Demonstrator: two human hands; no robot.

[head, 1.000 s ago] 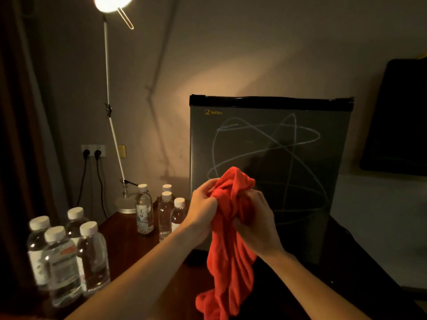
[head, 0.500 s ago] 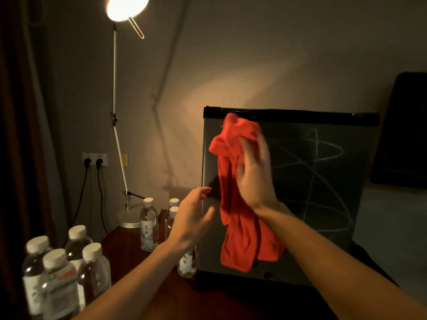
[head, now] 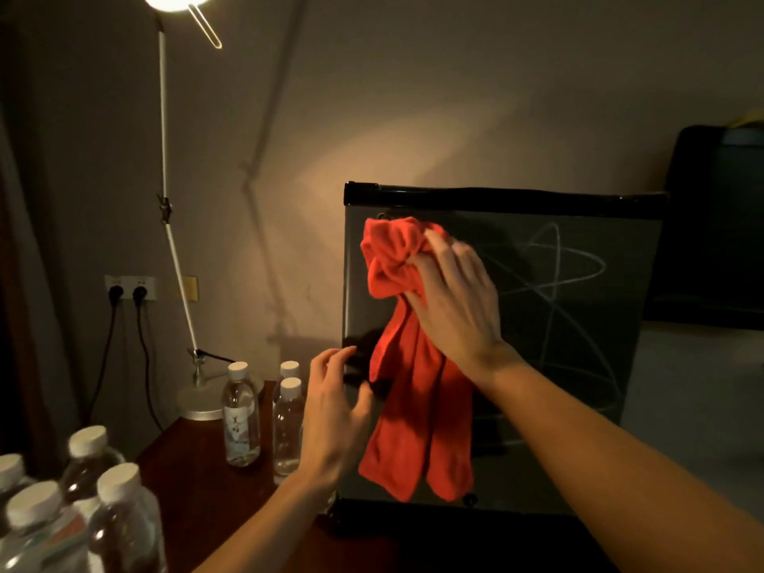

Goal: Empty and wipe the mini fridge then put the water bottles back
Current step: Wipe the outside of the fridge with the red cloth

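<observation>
Nearest the camera, at the lower left corner, a cluster of capped water bottles (head: pixel 82 510) stood on the dark wooden counter (head: pixel 198 490). Past them the left hand (head: pixel 335 411) hovered with fingers spread and empty, just beside the lower left edge of the mini fridge (head: pixel 578 345), whose door was closed. Higher up, the right hand (head: pixel 454 299) pressed a bunched red cloth (head: pixel 409 366) flat against the upper left part of the fridge door, the loose end of the cloth hanging down the door almost to its bottom edge. Pale looping scribbles marked the door to the right of the hand. Three more bottles (head: pixel 264 415) stood behind the left hand, near a lamp base (head: pixel 202 403). Farther back, two plugs sat in a wall socket (head: pixel 130 288).
</observation>
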